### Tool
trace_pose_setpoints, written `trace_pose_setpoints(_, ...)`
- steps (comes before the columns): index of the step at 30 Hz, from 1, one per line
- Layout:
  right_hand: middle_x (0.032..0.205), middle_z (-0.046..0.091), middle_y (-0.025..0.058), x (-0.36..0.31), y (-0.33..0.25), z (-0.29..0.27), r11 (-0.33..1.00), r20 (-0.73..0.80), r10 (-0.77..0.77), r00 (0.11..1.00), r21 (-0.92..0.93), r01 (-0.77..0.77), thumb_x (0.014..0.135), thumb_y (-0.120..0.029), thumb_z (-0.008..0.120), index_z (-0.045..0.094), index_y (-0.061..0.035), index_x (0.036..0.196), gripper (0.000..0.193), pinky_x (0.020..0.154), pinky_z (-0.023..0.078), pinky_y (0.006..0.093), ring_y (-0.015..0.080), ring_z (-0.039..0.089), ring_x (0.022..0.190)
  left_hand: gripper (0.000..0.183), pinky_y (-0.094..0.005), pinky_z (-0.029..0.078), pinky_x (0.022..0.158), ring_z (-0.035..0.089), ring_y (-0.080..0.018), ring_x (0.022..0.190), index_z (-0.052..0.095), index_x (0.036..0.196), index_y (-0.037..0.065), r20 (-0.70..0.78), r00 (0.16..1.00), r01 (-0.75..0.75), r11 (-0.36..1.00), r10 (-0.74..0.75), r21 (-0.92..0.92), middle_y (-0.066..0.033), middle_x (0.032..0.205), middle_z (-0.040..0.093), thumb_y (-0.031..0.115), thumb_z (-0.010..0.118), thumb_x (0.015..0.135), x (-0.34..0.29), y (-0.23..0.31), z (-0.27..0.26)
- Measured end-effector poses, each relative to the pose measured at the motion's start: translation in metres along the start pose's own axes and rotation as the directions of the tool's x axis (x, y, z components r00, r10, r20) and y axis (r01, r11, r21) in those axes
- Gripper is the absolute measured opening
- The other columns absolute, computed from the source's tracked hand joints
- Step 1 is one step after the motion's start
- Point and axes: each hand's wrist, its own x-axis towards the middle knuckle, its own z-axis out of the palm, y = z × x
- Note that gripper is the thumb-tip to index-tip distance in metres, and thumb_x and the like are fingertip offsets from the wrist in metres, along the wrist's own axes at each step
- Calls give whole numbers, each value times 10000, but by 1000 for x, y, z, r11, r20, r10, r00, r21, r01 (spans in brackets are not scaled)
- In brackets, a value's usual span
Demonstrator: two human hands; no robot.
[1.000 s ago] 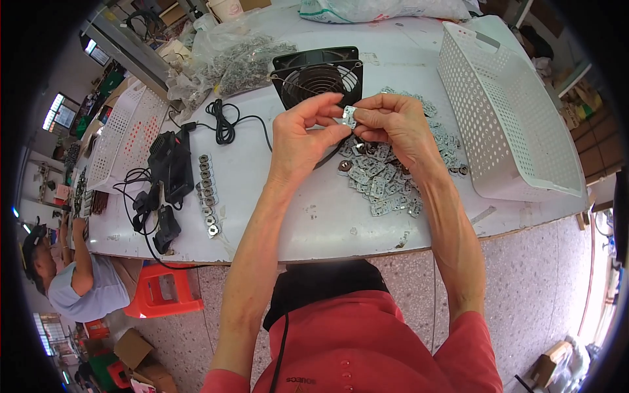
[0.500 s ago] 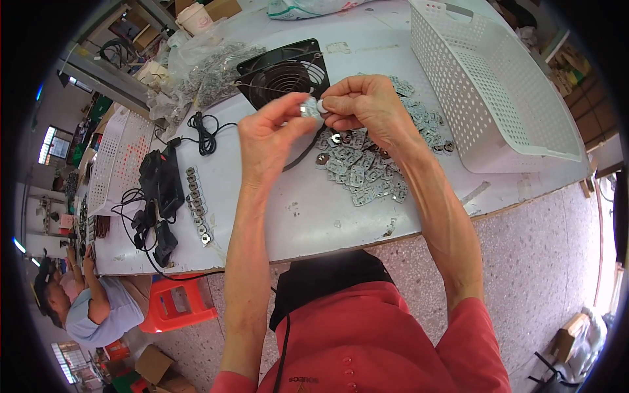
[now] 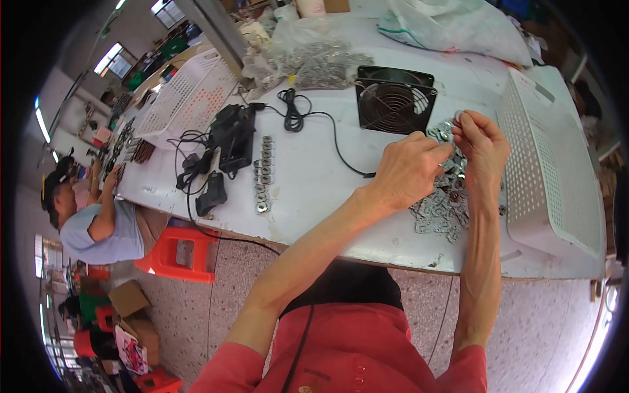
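Observation:
My left hand (image 3: pixel 407 168) is closed, its thumb and fingers pinching a small silver metal plate (image 3: pixel 441 133) above the pile. Just to its right, my right hand (image 3: pixel 483 149) is also closed, pinching a small whitish round piece (image 3: pixel 458 116) whose kind I cannot make out. The two hands are close together, and the fingers partly hide both pieces. Beneath them lies a heap of small silver metal plates (image 3: pixel 440 213), some with brownish round parts. A black fan with a wire guard (image 3: pixel 395 105) stands just beyond my left hand.
A row of metal pieces with round parts (image 3: pixel 264 171) runs left of my forearm, beside a black power adapter (image 3: pixel 237 139) and cables. White perforated baskets stand right (image 3: pixel 534 164) and far left (image 3: pixel 190 98). Bagged metal parts (image 3: pixel 321 62) lie behind. A co-worker (image 3: pixel 101 219) sits at far left.
The view has swung left, so the table's contents appear farther right. Both hands remain near each other over the heap, and the left hand has turned with its back upward.

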Motion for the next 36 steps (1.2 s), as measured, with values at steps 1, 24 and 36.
trace_pose_setpoints(1, 772, 638, 83, 0, 0, -1, 1000, -10, 3, 1000, 0, -3, 779, -66, 654, 622, 40, 895, 161, 603, 491, 215, 125, 602, 648, 284, -362, 465, 659, 569, -268, 744, 640, 914, 21, -11, 1000, 10, 1000, -10, 18, -87, 814, 625, 41, 699, 638, 0, -1, -10)
trace_pose_setpoints(24, 781, 645, 80, -3, 7, 8, 995, 105, 87, 991, -66, -81, 796, -50, 635, 623, 31, 914, 144, 565, 476, 189, 105, 596, 633, 80, -442, 459, 610, 569, -368, 699, 596, 737, -56, -206, 896, 420, 595, -395, 686, -201, 690, 564, 10, 569, 700, -114, -74, -144)
trace_pose_setpoints(36, 817, 648, 76, -24, -2, 22, 951, 501, 309, 809, -185, -249, 803, -97, 622, 624, 4, 881, 129, 628, 499, 224, 126, 623, 709, 139, -182, 373, 546, 462, -24, 611, 657, 883, -42, -143, 799, 513, 786, -584, -344, 19, 665, 557, -27, 557, 787, -80, -32, -149)
